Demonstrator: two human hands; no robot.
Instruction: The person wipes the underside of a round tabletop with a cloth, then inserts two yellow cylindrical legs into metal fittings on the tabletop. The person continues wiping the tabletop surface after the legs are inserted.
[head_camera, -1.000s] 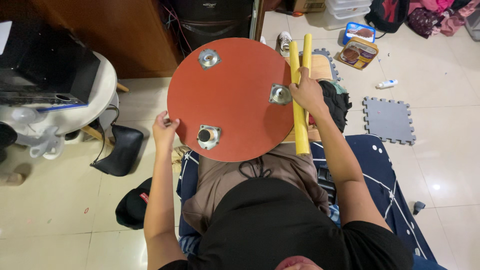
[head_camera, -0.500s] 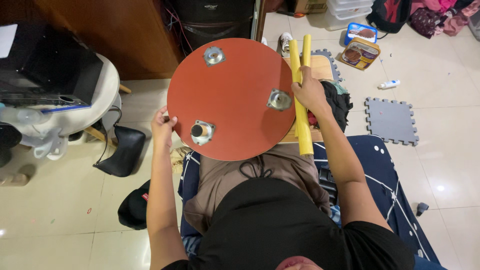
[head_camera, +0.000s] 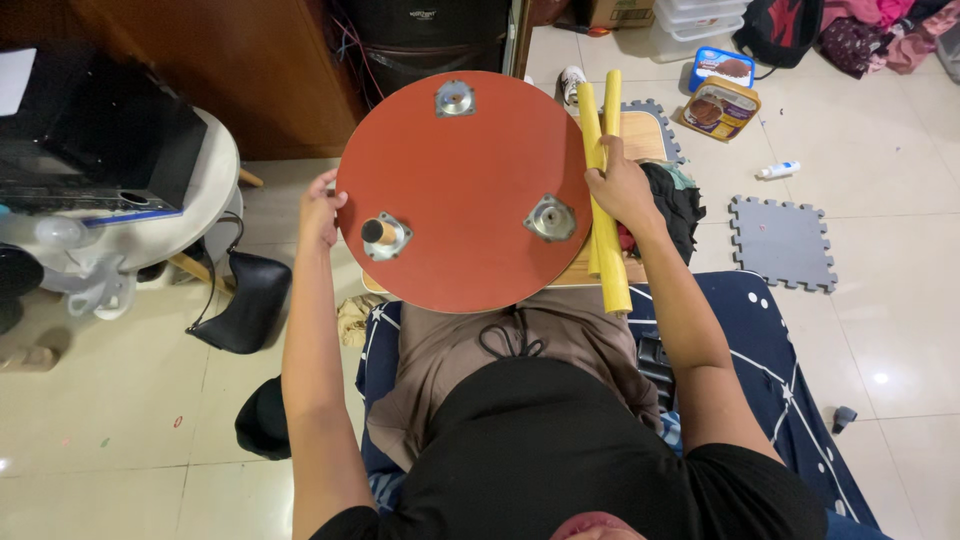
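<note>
The round red tabletop (head_camera: 465, 190) hides most of the wooden bench (head_camera: 640, 138) beneath it, so only a far right corner and a thin near strip show. The left hand (head_camera: 320, 208) curls over the tabletop's left rim, its fingertips out of sight behind the edge. The right hand (head_camera: 620, 187) covers the middle of the yellow legs (head_camera: 608, 262), and whether it grips one or both cannot be told. A dark backpack (head_camera: 782, 28) and clear storage bins (head_camera: 695, 15) are cut off by the far edge. The small grey object (head_camera: 843, 417) on the floor is too small to identify.
</note>
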